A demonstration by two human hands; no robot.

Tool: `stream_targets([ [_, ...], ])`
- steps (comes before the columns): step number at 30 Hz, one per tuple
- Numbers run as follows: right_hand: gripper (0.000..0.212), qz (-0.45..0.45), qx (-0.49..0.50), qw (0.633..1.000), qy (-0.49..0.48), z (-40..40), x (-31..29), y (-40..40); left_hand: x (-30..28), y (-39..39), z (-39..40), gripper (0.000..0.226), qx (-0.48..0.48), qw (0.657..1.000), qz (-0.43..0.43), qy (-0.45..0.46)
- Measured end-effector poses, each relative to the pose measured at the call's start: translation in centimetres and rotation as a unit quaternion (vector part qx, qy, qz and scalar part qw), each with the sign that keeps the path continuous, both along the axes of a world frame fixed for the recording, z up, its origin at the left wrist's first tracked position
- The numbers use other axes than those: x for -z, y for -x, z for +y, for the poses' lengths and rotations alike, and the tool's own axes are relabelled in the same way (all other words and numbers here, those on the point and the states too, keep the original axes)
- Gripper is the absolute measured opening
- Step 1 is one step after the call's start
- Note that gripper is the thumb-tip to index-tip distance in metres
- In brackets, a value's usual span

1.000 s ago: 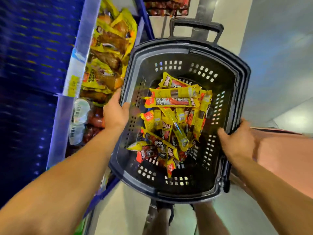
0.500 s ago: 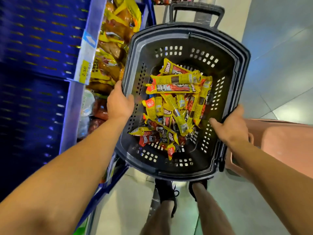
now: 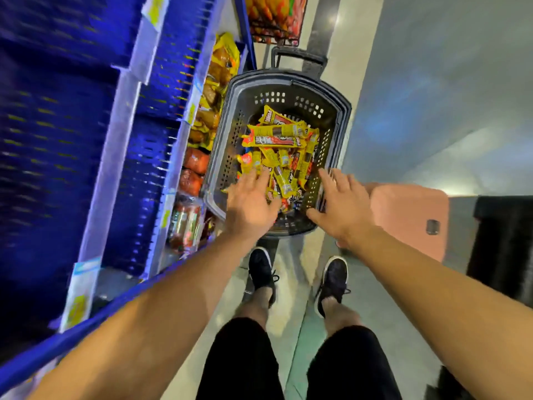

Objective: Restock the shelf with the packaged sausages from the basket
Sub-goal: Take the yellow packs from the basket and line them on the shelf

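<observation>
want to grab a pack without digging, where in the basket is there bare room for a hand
Bare mesh shows at the basket's far end near the handle, and along its side walls. The sausage packs crowd the middle and near end, where the left hand and right hand reach.

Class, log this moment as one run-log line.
left hand: open over sausages | right hand: open | basket: full

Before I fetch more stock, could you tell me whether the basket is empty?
Not empty: a pile of yellow and red sausage packs lies in the basket.
</observation>
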State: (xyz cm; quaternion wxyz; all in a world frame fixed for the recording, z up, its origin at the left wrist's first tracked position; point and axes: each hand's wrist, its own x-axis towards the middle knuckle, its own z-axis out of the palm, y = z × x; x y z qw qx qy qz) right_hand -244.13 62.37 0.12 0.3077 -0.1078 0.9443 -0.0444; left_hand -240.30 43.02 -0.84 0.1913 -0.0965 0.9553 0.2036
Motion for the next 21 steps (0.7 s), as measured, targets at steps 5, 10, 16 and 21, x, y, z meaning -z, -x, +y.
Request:
stream_targets([
  [5,0.090,0.035,-0.076,0.996,0.010,4.2,-6.7,-0.8,-7.2,-3.5,4.8,0.066,0.006,0.999,0.020,0.032],
  [10,0.089,0.069,-0.173,0.982,0.037,7.8,-11.4,-1.6,-11.9,-8.3,9.3,0.069,-0.032,0.996,0.040,0.070],
  [16,0.088,0.100,-0.298,0.948,0.047,9.1,-15.6,-2.1,-15.9,-13.4,11.9,0.070,-0.121,0.981,0.084,0.128],
  [21,0.087,0.087,-0.352,0.932,0.034,5.7,-17.7,-1.7,-17.5,-13.6,11.7,0.071,-0.189,0.975,0.020,0.114],
])
